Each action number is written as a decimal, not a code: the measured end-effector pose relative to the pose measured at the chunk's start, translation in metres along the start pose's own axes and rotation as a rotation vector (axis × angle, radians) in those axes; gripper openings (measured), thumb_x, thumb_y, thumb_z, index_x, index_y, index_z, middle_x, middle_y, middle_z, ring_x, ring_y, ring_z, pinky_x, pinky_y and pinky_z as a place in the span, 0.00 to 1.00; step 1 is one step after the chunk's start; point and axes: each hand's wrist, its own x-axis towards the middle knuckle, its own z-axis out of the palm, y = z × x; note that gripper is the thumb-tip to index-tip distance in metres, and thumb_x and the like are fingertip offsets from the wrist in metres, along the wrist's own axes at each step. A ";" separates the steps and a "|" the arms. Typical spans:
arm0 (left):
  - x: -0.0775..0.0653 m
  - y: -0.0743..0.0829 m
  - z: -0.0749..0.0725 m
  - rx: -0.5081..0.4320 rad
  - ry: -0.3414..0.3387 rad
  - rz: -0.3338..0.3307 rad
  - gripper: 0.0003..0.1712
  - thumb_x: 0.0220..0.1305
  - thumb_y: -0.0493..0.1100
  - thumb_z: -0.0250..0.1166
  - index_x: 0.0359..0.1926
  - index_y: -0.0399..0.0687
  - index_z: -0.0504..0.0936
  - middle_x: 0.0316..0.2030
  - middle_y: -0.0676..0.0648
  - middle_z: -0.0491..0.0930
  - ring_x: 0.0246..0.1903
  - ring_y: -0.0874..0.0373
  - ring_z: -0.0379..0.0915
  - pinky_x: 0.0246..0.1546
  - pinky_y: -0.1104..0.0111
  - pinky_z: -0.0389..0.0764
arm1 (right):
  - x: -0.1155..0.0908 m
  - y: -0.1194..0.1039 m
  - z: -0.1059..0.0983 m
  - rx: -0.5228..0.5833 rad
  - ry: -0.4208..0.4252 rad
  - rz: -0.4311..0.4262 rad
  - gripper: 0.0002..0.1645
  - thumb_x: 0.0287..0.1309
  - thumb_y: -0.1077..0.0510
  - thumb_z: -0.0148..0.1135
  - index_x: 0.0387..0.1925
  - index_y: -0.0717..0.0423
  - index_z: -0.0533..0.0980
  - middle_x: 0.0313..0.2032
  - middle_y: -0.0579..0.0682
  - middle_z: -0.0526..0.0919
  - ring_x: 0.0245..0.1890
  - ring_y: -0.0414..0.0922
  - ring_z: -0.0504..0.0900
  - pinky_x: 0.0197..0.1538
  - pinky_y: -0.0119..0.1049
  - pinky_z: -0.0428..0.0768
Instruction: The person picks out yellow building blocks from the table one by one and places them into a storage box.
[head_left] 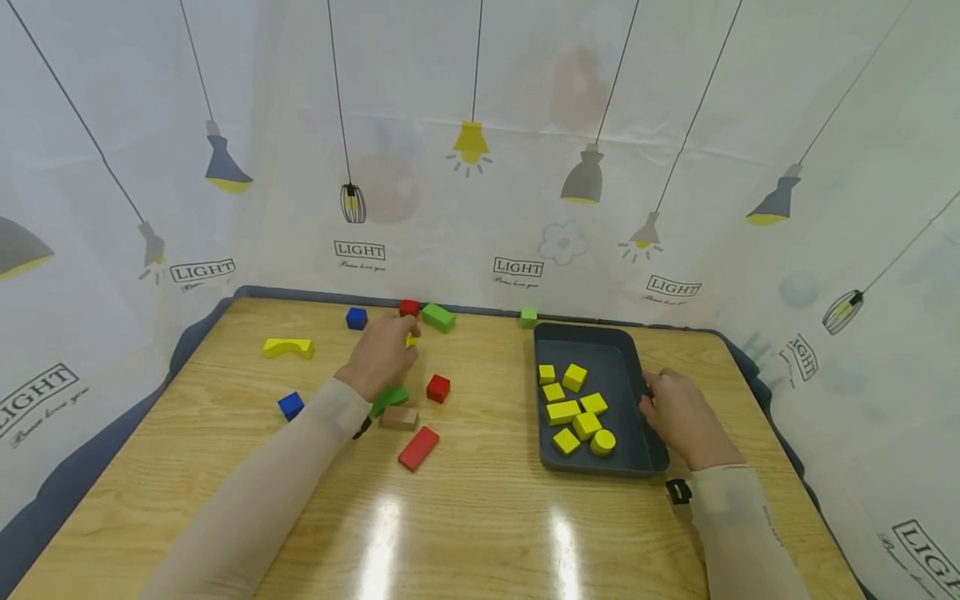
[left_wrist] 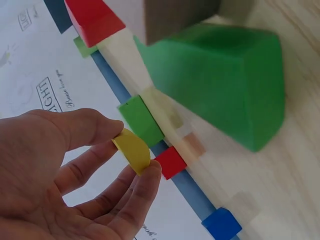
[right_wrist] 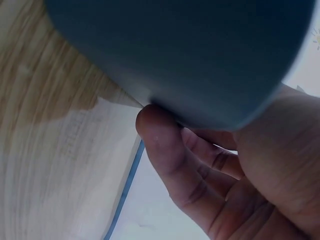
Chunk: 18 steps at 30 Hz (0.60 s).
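My left hand (head_left: 382,354) pinches a small yellow block (left_wrist: 133,151) with a rounded side between thumb and fingertips, over the left half of the table. Behind it are a red block (head_left: 408,307) and a green block (head_left: 438,317). Under the wrist lie a green block with slanted sides (left_wrist: 225,80) and a plain wooden block (head_left: 399,417). On the right, my right hand (head_left: 686,417) grips the right edge of a dark tray (head_left: 588,346). Several yellow blocks (head_left: 562,412) of various shapes lie in it, mostly towards its left and near side.
A yellow arch block (head_left: 288,347) and two blue blocks (head_left: 291,406) lie to the left. A red cube (head_left: 438,388) and a flat red block (head_left: 418,449) are mid-table. A light green block (head_left: 528,317) sits at the back edge, before a printed curtain (head_left: 450,225).
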 end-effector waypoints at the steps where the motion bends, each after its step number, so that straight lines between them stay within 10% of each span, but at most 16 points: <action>1: 0.000 0.001 0.000 0.006 0.005 0.007 0.16 0.66 0.38 0.67 0.53 0.42 0.81 0.50 0.42 0.77 0.43 0.50 0.70 0.44 0.58 0.77 | 0.000 0.000 0.000 0.000 0.001 -0.002 0.30 0.62 0.64 0.66 0.62 0.74 0.71 0.37 0.60 0.77 0.29 0.48 0.76 0.30 0.39 0.80; 18: -0.008 0.044 0.003 -0.040 0.047 0.162 0.15 0.64 0.37 0.67 0.52 0.45 0.81 0.49 0.43 0.75 0.39 0.53 0.71 0.42 0.65 0.80 | -0.001 0.004 0.001 0.002 0.031 -0.046 0.28 0.62 0.64 0.66 0.61 0.75 0.71 0.35 0.59 0.78 0.26 0.47 0.76 0.27 0.38 0.78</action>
